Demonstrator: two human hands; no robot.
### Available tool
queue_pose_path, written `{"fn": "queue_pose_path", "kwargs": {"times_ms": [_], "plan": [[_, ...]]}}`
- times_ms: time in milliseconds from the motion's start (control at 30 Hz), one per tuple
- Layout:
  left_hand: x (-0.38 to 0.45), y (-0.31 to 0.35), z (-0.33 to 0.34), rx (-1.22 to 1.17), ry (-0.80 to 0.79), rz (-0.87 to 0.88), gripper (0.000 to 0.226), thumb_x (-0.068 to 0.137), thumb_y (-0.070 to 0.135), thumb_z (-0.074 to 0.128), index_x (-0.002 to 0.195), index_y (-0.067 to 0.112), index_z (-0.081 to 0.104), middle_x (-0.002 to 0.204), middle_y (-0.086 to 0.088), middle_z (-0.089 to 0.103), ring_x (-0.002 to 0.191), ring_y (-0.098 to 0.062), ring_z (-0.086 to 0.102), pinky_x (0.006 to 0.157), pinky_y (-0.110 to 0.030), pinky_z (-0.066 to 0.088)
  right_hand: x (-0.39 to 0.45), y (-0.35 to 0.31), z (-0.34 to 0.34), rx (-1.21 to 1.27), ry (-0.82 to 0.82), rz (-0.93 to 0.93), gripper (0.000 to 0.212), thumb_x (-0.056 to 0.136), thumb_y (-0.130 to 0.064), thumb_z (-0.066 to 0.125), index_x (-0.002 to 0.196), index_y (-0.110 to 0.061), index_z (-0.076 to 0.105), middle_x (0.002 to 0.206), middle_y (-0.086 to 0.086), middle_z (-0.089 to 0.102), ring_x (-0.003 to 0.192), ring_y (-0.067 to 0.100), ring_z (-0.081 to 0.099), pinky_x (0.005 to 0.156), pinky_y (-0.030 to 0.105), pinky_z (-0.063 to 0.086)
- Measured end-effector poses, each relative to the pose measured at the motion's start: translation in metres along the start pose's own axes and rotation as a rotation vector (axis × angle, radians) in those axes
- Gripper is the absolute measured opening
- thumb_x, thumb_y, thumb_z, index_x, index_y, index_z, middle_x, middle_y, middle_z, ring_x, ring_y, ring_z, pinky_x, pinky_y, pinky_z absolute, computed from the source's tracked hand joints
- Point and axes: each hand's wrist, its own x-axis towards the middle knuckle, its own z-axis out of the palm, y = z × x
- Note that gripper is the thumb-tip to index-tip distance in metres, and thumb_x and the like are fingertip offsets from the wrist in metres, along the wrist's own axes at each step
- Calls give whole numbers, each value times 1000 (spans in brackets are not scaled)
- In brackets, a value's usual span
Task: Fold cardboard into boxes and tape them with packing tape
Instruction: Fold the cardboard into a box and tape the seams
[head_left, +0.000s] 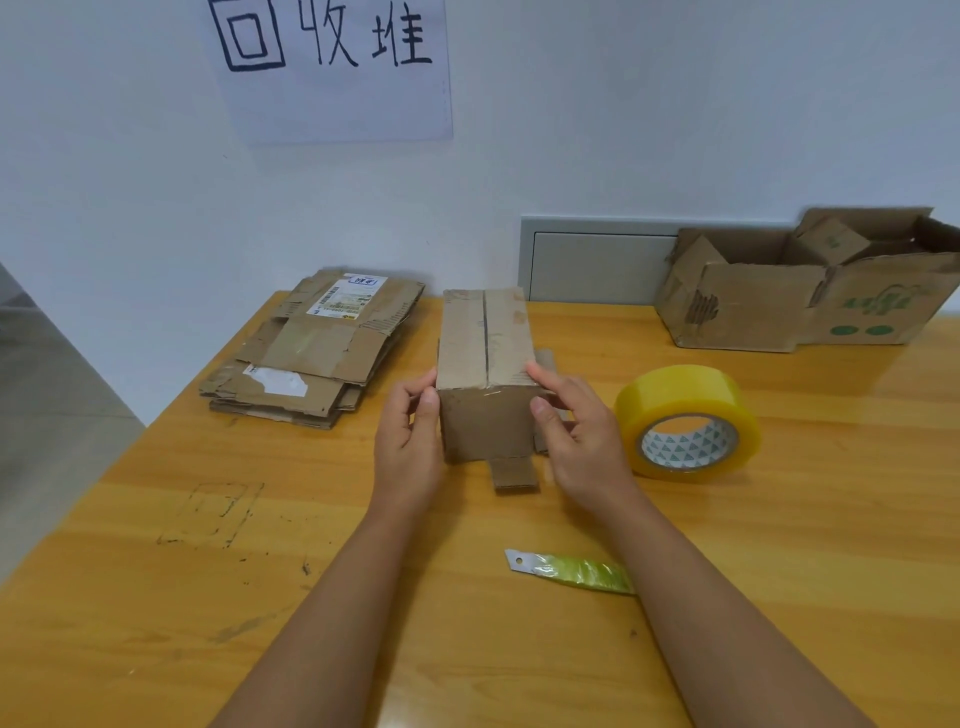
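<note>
A small brown cardboard box (485, 364) stands in the middle of the wooden table (779, 519), its two top flaps folded down and meeting in a centre seam. A flap sticks out flat from under its near side. My left hand (410, 441) grips the box's near left corner, thumb on the front face. My right hand (576, 431) grips the near right corner, fingers on the top flap, thumb on the front. A roll of yellow packing tape (685, 421) lies just right of my right hand. A stack of flattened cardboard (317, 348) lies at the back left.
A utility knife (569, 570) with a green handle and bare blade lies on the table near my right forearm. An open large cardboard carton (810, 301) holding a smaller box stands at the back right. The table's left edge drops to grey floor.
</note>
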Motion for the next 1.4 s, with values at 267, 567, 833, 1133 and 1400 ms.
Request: {"fn": "queue_pose_path", "kwargs": {"times_ms": [267, 567, 833, 1133, 1400], "plan": [[7, -1, 4, -199, -10, -87, 17, 104, 19, 43, 106, 21, 60, 115, 9, 66, 108, -4, 61, 92, -24, 50, 0, -2, 0, 23, -3, 19, 41, 101, -15, 53, 133, -41, 51, 118, -23, 54, 112, -5, 52, 85, 13, 48], [0, 10, 12, 337, 259, 331, 32, 98, -1, 39, 121, 14, 56, 125, -4, 55, 119, -13, 49, 104, -30, 41, -10, -4, 10, 98, -4, 104, 62, 99, -14, 57, 148, -41, 28, 119, -15, 61, 110, -6, 58, 90, 13, 49], [1, 11, 9, 659, -64, 604, 40, 86, 19, 51, 121, 9, 66, 122, -3, 64, 115, -22, 57, 98, -42, 45, -19, -3, 27, 113, -113, 87, 36, 91, -27, 67, 122, -34, 51, 118, -8, 67, 108, 4, 65, 94, 38, 55], [9, 12, -10, 673, -201, 638, 37, 95, 25, 59, 130, 13, 64, 132, 0, 62, 124, -13, 53, 104, -33, 44, -16, -10, 33, -109, -61, -26, 18, 91, -34, 62, 102, -20, 65, 98, -9, 65, 93, 7, 60, 80, 40, 54], [11, 12, -2, 701, -96, 648, 34, 92, 31, 60, 118, 14, 71, 120, 1, 69, 112, -14, 60, 100, -20, 36, -13, -13, 31, -129, 18, -24, 11, 98, -20, 57, 92, -15, 65, 85, -4, 64, 79, 13, 59, 69, 42, 51]]}}
